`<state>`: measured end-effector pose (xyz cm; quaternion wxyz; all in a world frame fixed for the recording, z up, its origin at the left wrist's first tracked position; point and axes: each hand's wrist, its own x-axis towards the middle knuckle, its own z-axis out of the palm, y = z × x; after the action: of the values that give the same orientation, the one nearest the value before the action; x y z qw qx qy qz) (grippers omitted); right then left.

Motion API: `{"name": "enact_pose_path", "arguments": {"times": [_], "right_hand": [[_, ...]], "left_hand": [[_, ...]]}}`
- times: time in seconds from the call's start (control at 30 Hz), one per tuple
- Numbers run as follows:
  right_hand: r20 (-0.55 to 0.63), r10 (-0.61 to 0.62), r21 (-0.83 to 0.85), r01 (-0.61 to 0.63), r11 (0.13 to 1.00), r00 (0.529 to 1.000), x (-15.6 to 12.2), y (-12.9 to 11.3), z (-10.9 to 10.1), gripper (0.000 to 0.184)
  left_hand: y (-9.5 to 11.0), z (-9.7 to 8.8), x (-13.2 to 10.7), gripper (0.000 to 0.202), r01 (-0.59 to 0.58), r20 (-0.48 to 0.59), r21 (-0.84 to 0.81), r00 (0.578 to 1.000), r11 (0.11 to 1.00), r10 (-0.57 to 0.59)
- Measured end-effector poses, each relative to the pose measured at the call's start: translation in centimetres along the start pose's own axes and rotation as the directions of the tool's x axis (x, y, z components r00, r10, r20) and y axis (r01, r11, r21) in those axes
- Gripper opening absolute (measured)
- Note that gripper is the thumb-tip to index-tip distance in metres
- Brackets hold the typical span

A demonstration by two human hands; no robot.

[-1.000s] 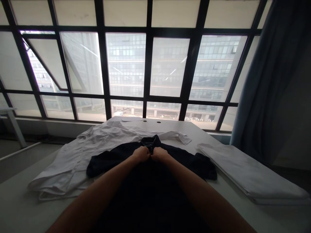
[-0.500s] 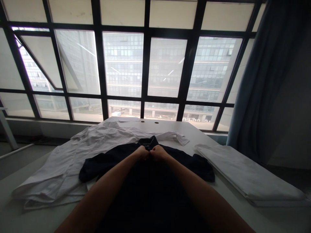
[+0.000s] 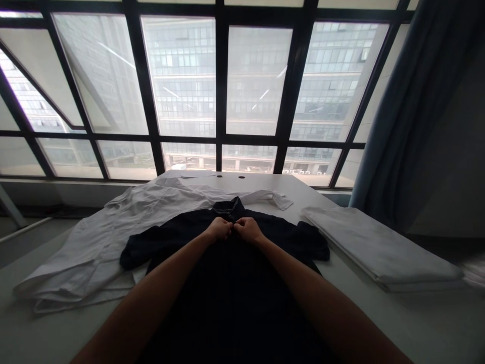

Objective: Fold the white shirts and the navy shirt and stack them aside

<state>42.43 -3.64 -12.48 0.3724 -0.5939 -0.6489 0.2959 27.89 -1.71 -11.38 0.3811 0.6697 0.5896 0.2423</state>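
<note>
Clenching a dark shirt's placket (image 3: 229, 214) with left hand (image 3: 219, 228) and right hand (image 3: 248, 230); risking cloth slipping from loose pinching, or dragging the white shirt (image 3: 94, 258) beneath.

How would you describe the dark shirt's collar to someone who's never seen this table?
Under the big window, a dark shirt lies on a white table, overlapping a crumpled white shirt. Its collar sits just beyond the left hand and right hand, the only dark collar there.

From here it looks like an upper-floor office room: big dark-framed windows (image 3: 220, 81), a glass office block (image 3: 182, 86) opposite, a long white table (image 3: 257, 183), and a curtain (image 3: 394, 116).
</note>
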Motion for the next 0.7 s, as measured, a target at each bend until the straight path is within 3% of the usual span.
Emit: {"name": "enact_pose_path", "arguments": {"times": [0.33,0.7], "right_hand": [[0.081,0.058,0.014,-0.059,0.998,0.995,0.10,0.00,-0.51,0.011],[0.074,-0.002,0.050,-0.002,0.999,0.997,0.13,0.31,-0.20,0.010]], "left_hand": [[0.04,-0.39,-0.34,0.009,-0.096,-0.037,0.204,0.994,0.974,0.106],[-0.32,-0.77,0.00,0.018,0.008,0.023,-0.049,1.000,0.999,-0.007]]}}
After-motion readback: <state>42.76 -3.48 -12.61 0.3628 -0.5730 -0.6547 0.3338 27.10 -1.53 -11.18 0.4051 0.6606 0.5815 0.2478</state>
